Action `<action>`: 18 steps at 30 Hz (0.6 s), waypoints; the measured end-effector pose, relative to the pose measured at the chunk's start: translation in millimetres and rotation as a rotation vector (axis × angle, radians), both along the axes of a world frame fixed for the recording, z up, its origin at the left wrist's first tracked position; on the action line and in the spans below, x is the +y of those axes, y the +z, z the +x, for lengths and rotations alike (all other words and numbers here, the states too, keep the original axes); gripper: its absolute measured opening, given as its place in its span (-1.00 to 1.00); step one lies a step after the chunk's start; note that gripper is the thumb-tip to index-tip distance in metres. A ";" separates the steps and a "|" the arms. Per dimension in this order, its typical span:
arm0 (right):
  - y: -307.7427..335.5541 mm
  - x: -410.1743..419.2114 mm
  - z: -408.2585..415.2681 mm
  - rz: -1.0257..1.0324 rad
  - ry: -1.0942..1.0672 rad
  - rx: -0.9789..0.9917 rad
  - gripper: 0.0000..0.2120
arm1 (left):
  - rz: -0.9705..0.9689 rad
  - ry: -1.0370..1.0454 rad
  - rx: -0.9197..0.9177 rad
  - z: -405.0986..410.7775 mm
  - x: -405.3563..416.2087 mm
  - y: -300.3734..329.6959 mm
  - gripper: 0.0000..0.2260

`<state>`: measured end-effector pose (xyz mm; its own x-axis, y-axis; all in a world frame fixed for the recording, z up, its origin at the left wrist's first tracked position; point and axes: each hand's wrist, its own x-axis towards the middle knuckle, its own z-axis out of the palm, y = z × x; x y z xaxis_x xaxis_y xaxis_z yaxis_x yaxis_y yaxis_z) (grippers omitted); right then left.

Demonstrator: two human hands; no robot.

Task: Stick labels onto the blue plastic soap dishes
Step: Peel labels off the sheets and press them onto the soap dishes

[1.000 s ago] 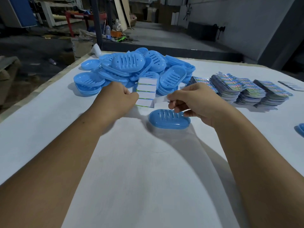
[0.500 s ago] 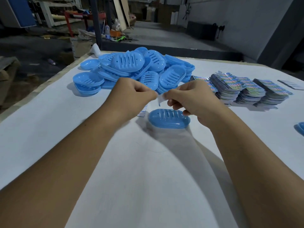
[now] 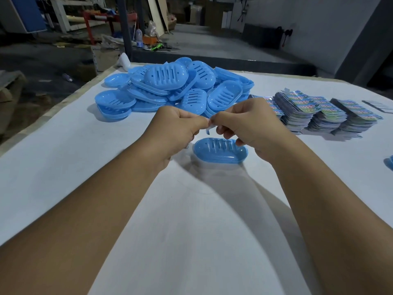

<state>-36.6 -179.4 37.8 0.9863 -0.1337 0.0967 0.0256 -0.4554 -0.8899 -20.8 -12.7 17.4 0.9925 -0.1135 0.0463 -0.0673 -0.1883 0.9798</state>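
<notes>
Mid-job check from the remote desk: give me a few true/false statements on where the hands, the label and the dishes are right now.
1. Both hands, left hand and right hand, pinch a small label. True.
2. The label is already stuck on the single soap dish. False: it is held above the dish.
3. The single soap dish lies slotted side up, below the hands. True.
4. The pile of soap dishes sits right of the printed card stacks. False: the pile is to their left.
</notes>
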 end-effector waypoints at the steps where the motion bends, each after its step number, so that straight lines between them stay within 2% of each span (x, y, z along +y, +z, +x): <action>1: -0.1 -0.6 0.5 0.003 0.003 0.001 -0.77 | -0.010 -0.009 0.013 0.3 -0.4 -0.4 -0.84; 8: -1.7 -5.4 0.0 0.033 0.081 0.022 -0.76 | -0.049 -0.002 0.028 0.8 -0.3 -0.3 -0.87; 13: -1.0 -6.6 -0.6 0.081 0.170 0.054 -0.72 | -0.013 0.010 -0.006 2.0 2.9 -1.2 -0.76; 18: 0.1 -5.1 -1.7 -0.001 0.157 0.042 -0.78 | 0.030 0.039 -0.020 3.4 2.9 -2.8 -0.76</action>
<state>-38.3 -184.5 38.0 0.9982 0.0227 0.0552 0.0595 -0.4495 -0.8913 -17.5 -9.8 14.6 0.9951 -0.0762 0.0638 -0.0792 -0.2200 0.9723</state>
